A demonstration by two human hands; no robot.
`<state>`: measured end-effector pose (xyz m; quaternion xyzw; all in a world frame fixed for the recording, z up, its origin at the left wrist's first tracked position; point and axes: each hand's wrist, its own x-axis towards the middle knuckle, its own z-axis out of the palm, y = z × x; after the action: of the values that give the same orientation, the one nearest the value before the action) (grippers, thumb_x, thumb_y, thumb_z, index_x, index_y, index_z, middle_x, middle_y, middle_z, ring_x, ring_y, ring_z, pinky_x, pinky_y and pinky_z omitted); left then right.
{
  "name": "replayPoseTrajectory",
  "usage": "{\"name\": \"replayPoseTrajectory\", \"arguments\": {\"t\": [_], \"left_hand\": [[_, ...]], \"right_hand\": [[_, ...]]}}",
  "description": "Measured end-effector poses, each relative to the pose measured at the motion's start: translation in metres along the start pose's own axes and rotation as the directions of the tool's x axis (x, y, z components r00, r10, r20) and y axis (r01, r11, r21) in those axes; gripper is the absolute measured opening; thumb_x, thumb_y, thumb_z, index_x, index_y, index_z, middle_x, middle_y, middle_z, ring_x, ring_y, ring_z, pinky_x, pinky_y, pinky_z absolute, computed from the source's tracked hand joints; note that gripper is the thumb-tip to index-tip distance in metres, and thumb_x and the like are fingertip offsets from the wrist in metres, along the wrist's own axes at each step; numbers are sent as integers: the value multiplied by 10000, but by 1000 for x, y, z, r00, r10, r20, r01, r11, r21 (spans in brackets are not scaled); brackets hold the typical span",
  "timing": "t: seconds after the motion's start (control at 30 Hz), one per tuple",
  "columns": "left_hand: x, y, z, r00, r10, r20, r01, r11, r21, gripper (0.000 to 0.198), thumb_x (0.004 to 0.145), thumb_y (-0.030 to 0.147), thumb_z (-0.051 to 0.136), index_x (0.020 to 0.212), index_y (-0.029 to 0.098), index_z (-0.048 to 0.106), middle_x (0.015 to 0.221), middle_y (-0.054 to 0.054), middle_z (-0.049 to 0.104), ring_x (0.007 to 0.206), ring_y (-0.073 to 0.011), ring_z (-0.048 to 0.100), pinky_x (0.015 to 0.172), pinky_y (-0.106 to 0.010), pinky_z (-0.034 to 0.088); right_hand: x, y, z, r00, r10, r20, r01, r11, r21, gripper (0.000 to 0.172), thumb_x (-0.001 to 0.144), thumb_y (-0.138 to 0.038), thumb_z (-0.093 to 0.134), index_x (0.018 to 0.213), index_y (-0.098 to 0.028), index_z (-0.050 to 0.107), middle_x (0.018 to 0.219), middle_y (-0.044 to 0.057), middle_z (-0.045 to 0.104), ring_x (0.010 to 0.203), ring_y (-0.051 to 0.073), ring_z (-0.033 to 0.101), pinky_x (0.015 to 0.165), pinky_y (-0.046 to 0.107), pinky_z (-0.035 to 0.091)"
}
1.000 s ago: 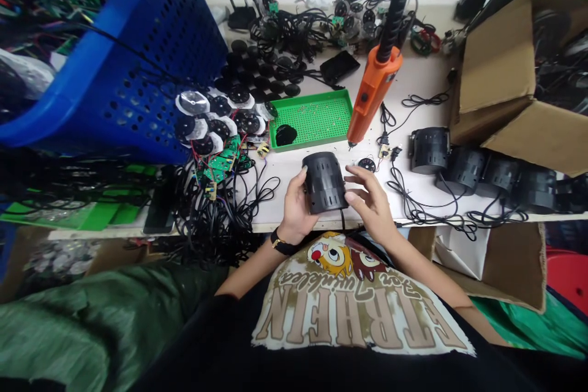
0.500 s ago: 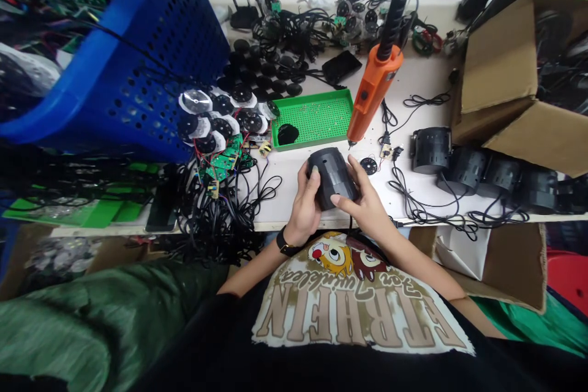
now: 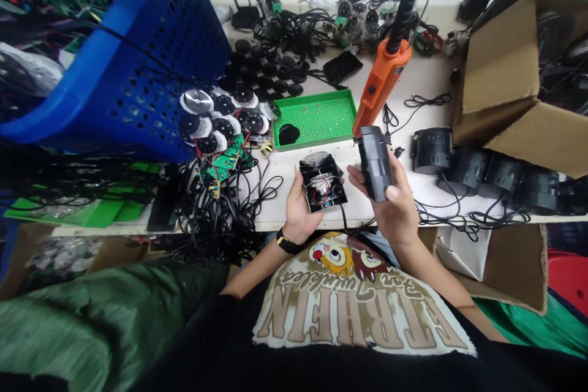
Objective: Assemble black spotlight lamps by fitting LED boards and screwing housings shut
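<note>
My left hand (image 3: 299,211) holds the lower half of a black device housing (image 3: 323,187), its inside facing up with wires and a round lens-like part at its far end. A black cord (image 3: 343,215) runs from its near edge. In my right hand (image 3: 397,208) is the black housing cover (image 3: 375,162), lifted off and tilted on its side, thumb on its near edge. Just beyond the cover hangs an orange electric screwdriver (image 3: 382,82), its tip partly hidden behind the cover. A green perforated tray (image 3: 316,116) with small screws lies past both hands.
A large blue basket (image 3: 151,61) full of circuit boards stands at left. Round speaker-like parts (image 3: 225,125) and tangled black cables (image 3: 225,214) lie beside it. Several black housings (image 3: 432,150) line the right edge, near an open cardboard box (image 3: 500,61).
The black housing, whole between both hands before, is now apart in two halves. My right hand has moved right and up with the cover; the screwdriver has swung slightly right.
</note>
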<state>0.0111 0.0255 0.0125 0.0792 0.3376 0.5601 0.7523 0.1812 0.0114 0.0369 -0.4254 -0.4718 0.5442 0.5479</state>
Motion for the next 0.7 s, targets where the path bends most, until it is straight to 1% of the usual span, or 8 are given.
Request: {"name": "replayPoseTrajectory", "arguments": {"t": [0.1, 0.2, 0.27, 0.37, 0.47, 0.53, 0.63, 0.7], "left_hand": [[-4, 3, 3, 1000, 1, -15, -1, 1000, 15, 581, 922, 659, 588, 1217, 174, 715, 1205, -140, 762, 1248, -376, 662, 1017, -553, 556], [-5, 5, 4, 1000, 12, -2, -12, 1000, 29, 645, 885, 699, 606, 1248, 173, 699, 1247, -158, 742, 1266, -392, 650, 1016, -555, 550], [-6, 5, 4, 1000, 23, 12, -23, 999, 29, 658, 872, 704, 616, 1277, 189, 683, 1254, -154, 738, 1264, -389, 653, 1016, -553, 545], [-6, 5, 2, 999, 38, 28, -39, 999, 27, 650, 875, 694, 617, 1319, 220, 657, 1266, -140, 736, 1244, -378, 667, 1006, -550, 546], [-7, 4, 2, 998, 58, 30, -58, 998, 16, 644, 883, 689, 612, 1353, 249, 638, 1291, -130, 728, 1224, -369, 681, 997, -541, 549], [-8, 4, 3, 997, 71, 20, -71, 997, 8, 645, 880, 688, 617, 1375, 274, 622, 1300, -120, 724, 1213, -359, 688, 994, -531, 552], [-10, 6, 4, 996, 92, 8, -93, 996, 9, 658, 865, 683, 640, 1390, 287, 606, 1303, -117, 720, 1205, -347, 693, 996, -518, 553], [-10, 7, 6, 994, 107, -2, -107, 994, 12, 661, 859, 684, 643, 1381, 279, 610, 1299, -120, 719, 1207, -345, 691, 1001, -519, 551]], "right_hand": [[-4, -2, -8, 999, 51, 15, -53, 988, 147, 805, 869, -677, 452, 1570, -300, 327, 1554, 129, 531, 1328, 422, 616, 1104, 748, 439], [-8, 0, -17, 997, 70, 14, -72, 952, 299, 757, 850, -687, 469, 1496, -291, 472, 1489, 134, 600, 1313, 447, 621, 1107, 777, 403], [-11, 3, -22, 995, 95, 9, -91, 930, 357, 763, 841, -745, 466, 1451, -292, 532, 1444, 146, 639, 1303, 454, 626, 1080, 778, 424], [-13, 8, -26, 993, 119, 1, -112, 934, 340, 875, 816, -864, 405, 1470, -295, 519, 1399, 164, 667, 1276, 455, 640, 1026, 767, 470], [-13, 11, -28, 993, 117, -9, -109, 950, 292, 896, 801, -878, 432, 1469, -287, 519, 1388, 173, 672, 1242, 452, 661, 993, 741, 506], [-12, 14, -29, 992, 124, -13, -117, 962, 246, 862, 789, -833, 525, 1452, -282, 526, 1393, 172, 668, 1203, 441, 686, 963, 702, 545], [-11, 22, -32, 990, 139, -38, -131, 980, 152, 785, 782, -668, 685, 1453, -310, 490, 1457, 142, 624, 1134, 377, 731, 916, 591, 611], [-12, 29, -34, 989, 145, -43, -140, 985, 101, 738, 809, -583, 702, 1457, -327, 459, 1494, 128, 593, 1098, 334, 749, 897, 533, 633]]}}
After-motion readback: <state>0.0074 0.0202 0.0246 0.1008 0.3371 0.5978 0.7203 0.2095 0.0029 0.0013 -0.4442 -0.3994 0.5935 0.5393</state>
